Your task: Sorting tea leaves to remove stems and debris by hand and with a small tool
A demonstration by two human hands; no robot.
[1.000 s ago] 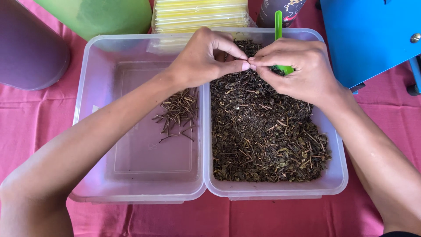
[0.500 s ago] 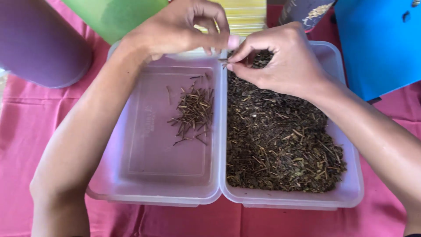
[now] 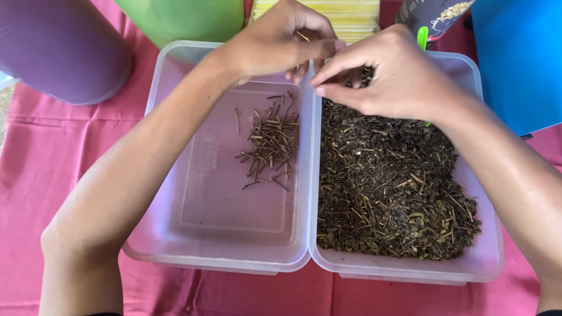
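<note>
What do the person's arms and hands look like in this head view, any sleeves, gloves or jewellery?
The left hand and right hand are bare: no gloves, and no rings or watch visible. Both forearms are uncovered from wrist to elbow. A sliver of dark fabric, possibly sleeve edges, shows at the bottom corners. Fingernails look short and unpainted.

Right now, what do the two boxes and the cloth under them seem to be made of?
Both boxes, left box and right box, look like clear, slightly frosted plastic: the pink shows through their walls, and the rims are smooth and rounded. The cloth appears to be woven fabric with a matte finish, since it creases softly.
</note>
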